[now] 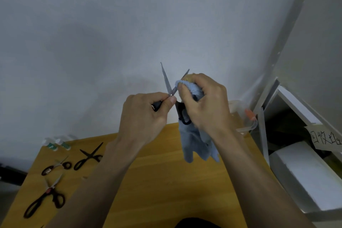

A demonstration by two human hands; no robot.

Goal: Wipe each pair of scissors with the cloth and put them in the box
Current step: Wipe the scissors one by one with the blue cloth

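Beside the wooden table, a handwritten paper sign reads "回收".

Black-handled scissors are standing open in the air, blades pointing up in a V. A light blue cloth is wrapping the right blade and hanging below. Three more pairs are lying at the table's left. A clear plastic box is sitting at the far right corner.
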